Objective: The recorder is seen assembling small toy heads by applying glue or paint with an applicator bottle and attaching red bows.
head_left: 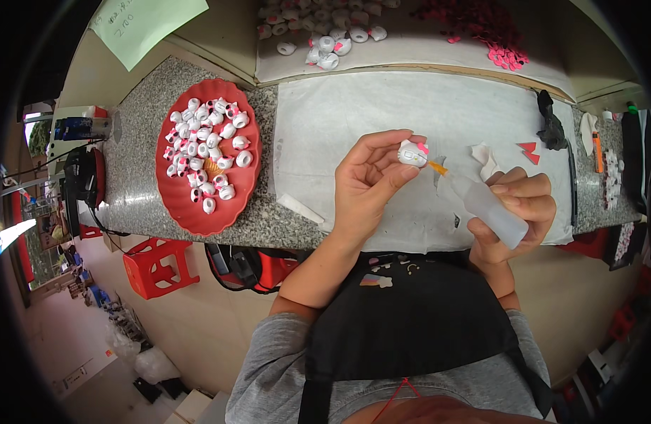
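Between the thumb and fingers of my left hand [373, 177] is a small white cat-head figure [413, 153] with a pink bow. My right hand [518, 210] is closed around a translucent white squeeze bottle [494, 212], tilted toward the left. Its thin amber nozzle [437, 167] points at the lower right side of the figure; whether the two touch I cannot tell. Both hands are above a white sheet [318, 127] on the speckled counter. To the left, a red scalloped plate [171, 191] carries several similar white-and-pink pieces [207, 141].
More white pieces [327, 44] and a heap of pink bits [506, 53] lie on the shelf beyond. Right of my hands are crumpled white paper [485, 160], red scraps [529, 152] and a black cloth-like bundle [549, 120]. A red stool [159, 267] stands below the counter.
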`<action>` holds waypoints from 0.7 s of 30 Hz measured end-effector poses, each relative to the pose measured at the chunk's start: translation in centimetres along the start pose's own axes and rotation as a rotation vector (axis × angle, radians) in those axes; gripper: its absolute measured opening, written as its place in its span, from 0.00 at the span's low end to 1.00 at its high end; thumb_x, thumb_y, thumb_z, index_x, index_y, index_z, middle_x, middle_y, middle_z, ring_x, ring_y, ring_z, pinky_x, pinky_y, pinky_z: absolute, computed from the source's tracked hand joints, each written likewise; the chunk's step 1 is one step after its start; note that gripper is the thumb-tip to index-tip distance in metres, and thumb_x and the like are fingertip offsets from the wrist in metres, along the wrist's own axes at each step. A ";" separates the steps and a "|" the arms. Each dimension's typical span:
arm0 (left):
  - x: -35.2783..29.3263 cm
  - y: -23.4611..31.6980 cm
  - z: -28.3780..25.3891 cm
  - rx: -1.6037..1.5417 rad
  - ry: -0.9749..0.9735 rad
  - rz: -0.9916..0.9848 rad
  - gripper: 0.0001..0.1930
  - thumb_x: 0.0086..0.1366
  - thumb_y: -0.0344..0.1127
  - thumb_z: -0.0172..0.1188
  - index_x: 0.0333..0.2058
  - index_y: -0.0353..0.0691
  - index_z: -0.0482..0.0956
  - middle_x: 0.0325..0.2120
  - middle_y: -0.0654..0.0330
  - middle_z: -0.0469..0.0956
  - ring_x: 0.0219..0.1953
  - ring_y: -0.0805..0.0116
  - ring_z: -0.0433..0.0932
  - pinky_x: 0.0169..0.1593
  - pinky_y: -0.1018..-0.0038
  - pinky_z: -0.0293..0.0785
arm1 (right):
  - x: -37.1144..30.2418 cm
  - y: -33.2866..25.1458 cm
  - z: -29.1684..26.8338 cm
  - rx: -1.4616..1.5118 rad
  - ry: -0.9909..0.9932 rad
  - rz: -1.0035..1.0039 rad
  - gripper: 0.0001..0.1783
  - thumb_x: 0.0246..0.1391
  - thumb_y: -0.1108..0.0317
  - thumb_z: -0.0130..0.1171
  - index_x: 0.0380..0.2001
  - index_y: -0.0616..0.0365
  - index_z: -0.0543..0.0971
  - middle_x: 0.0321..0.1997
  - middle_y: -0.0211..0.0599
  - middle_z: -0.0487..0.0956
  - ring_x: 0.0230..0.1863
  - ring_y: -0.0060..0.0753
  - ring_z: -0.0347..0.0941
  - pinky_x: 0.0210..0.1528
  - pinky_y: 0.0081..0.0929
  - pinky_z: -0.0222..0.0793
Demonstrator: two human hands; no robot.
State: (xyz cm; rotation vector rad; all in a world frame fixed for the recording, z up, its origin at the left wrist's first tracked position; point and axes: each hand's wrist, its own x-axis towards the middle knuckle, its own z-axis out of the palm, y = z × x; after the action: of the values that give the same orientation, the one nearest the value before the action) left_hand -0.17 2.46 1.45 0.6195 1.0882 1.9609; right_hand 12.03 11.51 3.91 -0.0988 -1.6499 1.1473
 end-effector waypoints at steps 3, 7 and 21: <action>0.0 0.0 0.0 0.013 0.003 0.006 0.18 0.48 0.22 0.53 0.40 0.32 0.63 0.37 0.49 0.68 0.39 0.67 0.69 0.40 0.76 0.69 | 0.0 0.0 0.0 0.002 -0.005 0.004 0.24 0.24 0.76 0.66 0.29 0.57 0.65 0.28 0.36 0.64 0.22 0.23 0.63 0.23 0.16 0.63; -0.1 -0.1 0.0 0.013 0.001 0.004 0.18 0.47 0.21 0.53 0.39 0.32 0.63 0.37 0.50 0.68 0.39 0.67 0.69 0.40 0.76 0.68 | -0.2 0.2 0.0 0.001 -0.012 -0.005 0.24 0.24 0.76 0.66 0.29 0.57 0.65 0.28 0.36 0.64 0.22 0.23 0.63 0.23 0.16 0.63; -0.1 -0.4 0.0 0.216 -0.040 0.103 0.17 0.47 0.18 0.52 0.39 0.32 0.65 0.36 0.53 0.69 0.38 0.71 0.68 0.41 0.78 0.66 | -0.1 0.0 0.2 0.009 -0.040 0.008 0.25 0.21 0.77 0.67 0.29 0.58 0.66 0.28 0.35 0.64 0.23 0.24 0.64 0.24 0.17 0.61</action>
State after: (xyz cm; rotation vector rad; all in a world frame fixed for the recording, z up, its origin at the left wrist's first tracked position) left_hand 0.06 2.47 1.05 0.8420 1.2758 1.9236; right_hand 11.95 11.35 3.81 -0.0776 -1.6804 1.1700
